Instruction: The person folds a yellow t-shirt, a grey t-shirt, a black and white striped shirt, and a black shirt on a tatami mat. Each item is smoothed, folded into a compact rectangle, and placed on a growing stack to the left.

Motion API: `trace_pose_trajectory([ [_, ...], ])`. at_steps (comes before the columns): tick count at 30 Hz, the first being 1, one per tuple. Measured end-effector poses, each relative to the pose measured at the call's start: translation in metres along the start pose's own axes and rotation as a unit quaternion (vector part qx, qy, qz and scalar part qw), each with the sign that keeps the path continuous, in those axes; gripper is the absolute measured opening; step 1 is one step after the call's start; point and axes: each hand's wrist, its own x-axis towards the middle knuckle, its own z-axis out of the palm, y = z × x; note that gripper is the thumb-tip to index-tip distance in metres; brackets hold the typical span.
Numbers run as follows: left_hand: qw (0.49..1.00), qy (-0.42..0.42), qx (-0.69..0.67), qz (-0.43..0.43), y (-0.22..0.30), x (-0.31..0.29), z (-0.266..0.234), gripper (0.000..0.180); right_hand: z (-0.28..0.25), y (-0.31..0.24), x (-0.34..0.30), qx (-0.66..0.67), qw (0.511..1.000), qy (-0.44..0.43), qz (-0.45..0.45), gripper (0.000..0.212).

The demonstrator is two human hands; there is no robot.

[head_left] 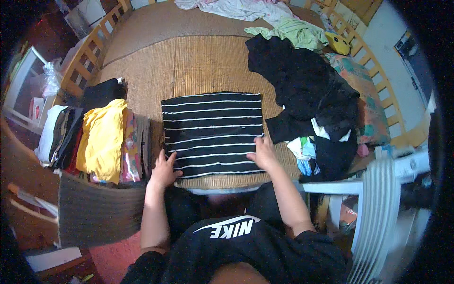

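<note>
A black cloth garment with white stripes (213, 128) lies flat, folded into a near square, on the woven mat in front of me. Its exact kind does not show. My left hand (164, 170) rests at its near left edge, fingers apart, some of them touching the fabric. At the right edge, toward the near corner, my right hand (265, 154) touches the cloth with thumb and forefinger spread. Neither hand is closed around anything; the undersides of the fingers are hidden.
Folded clothes stand at the left, a yellow garment (103, 142) on top. A heap of black clothes (307, 85) lies at the right beside a patterned pillow (364, 90). Wooden rails (85, 61) border the bed. A light green cloth (298, 32) lies at the far right.
</note>
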Motion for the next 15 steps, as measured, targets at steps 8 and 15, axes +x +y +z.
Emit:
trace_pose_trajectory([
  [8, 0.985, 0.029, 0.159, 0.059, -0.007, -0.006, 0.035, 0.056, 0.008, 0.021, -0.046, -0.123, 0.982, -0.105, -0.095, 0.061],
  [15, 0.970, 0.053, 0.210, 0.109, -0.008, 0.007, 0.034, 0.022, 0.013, 0.030, -0.041, -0.197, 0.962, -0.013, -0.188, 0.012],
])
